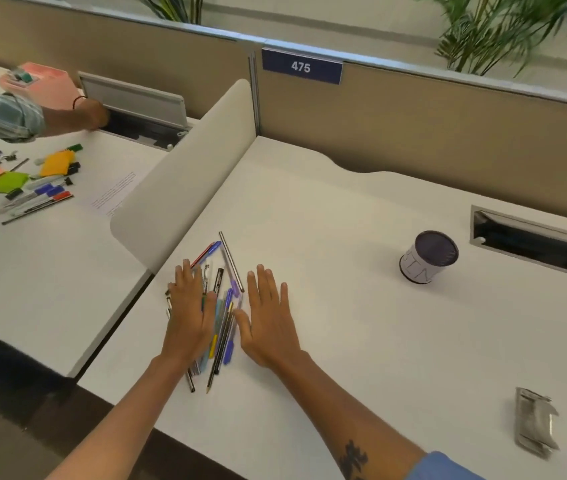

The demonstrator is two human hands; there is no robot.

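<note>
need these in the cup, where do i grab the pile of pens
Probably around the middle of the pile of pens, pinched from both sides: they lie roughly parallel, with the left hand flat on them and the right hand alongside.

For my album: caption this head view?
Flat left hand and right hand bracket a pile of coloured pens on a white desk.

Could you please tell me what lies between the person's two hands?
A loose pile of pens lies between the left hand and right hand, seen in the head view.

White desk (361,209) against tan cubicle partitions (413,133), leafy plants (504,32) behind.
</note>
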